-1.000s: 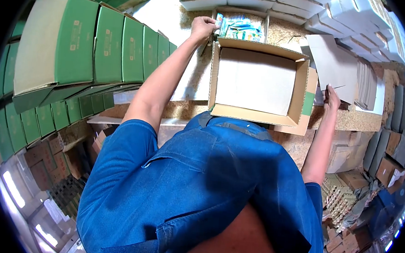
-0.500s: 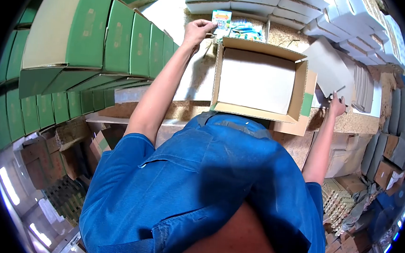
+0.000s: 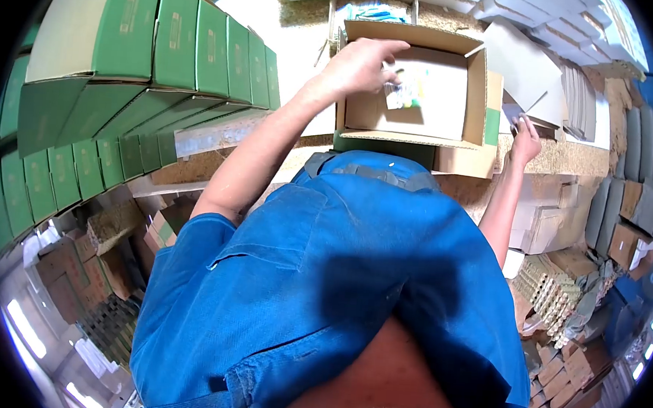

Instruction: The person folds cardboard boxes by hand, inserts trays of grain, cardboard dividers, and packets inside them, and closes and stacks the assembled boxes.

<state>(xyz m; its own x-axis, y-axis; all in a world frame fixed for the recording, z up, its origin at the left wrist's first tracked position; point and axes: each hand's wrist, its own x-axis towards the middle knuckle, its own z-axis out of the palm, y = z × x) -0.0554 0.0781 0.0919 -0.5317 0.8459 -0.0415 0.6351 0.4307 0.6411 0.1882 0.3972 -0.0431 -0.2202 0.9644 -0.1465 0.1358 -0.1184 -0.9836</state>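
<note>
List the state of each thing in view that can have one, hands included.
Brown rectangular cardboard box: open at the top
Small printed packet: within the box, blurred; held or loose unclear
Blue-and-white packets: piled together behind the box
Green cardboard boxes: standing side by side
Grey cardboard sheets: flat, overlapping
Left hand: fingers parted above the packet
Right hand: fingers bent near the sheets; grip unclear

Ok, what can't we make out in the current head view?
Head view:
Packet: print blurred.
Left hand: grip on it blurred.
Right hand: hold too small to tell.
Packets in back tray: partly hidden by open box.
Green boxes: print too small.
White boxes: cut by top edge.
</note>
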